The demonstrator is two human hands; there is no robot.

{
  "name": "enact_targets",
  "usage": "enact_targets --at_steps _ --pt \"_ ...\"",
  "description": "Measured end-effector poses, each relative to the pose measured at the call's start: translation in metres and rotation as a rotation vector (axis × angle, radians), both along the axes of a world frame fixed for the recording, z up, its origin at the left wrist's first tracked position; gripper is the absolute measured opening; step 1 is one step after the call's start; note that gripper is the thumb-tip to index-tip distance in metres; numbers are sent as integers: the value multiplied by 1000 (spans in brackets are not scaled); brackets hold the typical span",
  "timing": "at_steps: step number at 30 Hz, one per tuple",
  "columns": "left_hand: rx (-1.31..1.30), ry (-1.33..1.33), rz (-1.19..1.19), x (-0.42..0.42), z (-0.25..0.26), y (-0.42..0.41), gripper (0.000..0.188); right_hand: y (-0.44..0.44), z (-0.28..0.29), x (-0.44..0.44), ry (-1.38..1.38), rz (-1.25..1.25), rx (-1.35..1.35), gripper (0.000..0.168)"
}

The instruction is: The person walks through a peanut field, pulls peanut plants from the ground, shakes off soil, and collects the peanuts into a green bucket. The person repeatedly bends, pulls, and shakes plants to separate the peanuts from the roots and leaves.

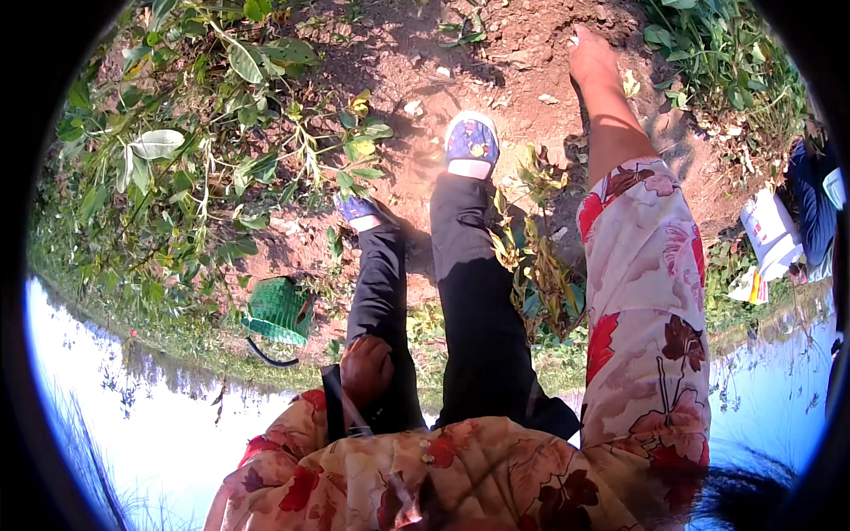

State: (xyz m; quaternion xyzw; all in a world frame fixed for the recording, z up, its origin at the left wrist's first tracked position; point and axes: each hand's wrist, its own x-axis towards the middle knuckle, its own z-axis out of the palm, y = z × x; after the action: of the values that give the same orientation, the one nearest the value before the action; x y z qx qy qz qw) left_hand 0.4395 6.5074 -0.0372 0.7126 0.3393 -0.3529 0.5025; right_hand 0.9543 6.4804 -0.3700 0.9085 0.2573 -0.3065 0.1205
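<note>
My right hand (591, 56) reaches down to the bare, crumbly soil (538, 46), fingers pointing into it at a rough clod edge. A small pale spot shows at its fingertips, too small to name. Beside the wrist lies a yellowed leaf (631, 83). My left hand (366, 370) rests with curled fingers on my left leg in black trousers (378, 285); the undersides of its fingers are hidden. Near my right shin stands a withering plant (541, 265) with yellow leaves. My patterned blue shoes (471, 141) are planted on the soil.
Leafy green plants (219, 133) crowd the left side, and more foliage (717, 60) grows at upper right. A green woven basket (279, 308) stands by my left leg. At far right are a white bucket (770, 222) and a person's dark blue sleeve (813, 199).
</note>
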Motion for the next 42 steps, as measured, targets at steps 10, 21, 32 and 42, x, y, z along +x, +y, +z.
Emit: enact_targets --at_steps 10,21,32,42 --pt "-523 108 806 137 -119 37 17 -45 88 -47 375 -855 465 28" --pt "-1161 -14 1284 267 -177 97 27 24 140 -38 629 -683 468 35" --pt "-1285 178 1154 213 -162 73 18 -12 49 -41 244 24 169 54" --pt "-1269 182 1018 191 -155 60 14 -8 29 -6 105 95 -94 48"
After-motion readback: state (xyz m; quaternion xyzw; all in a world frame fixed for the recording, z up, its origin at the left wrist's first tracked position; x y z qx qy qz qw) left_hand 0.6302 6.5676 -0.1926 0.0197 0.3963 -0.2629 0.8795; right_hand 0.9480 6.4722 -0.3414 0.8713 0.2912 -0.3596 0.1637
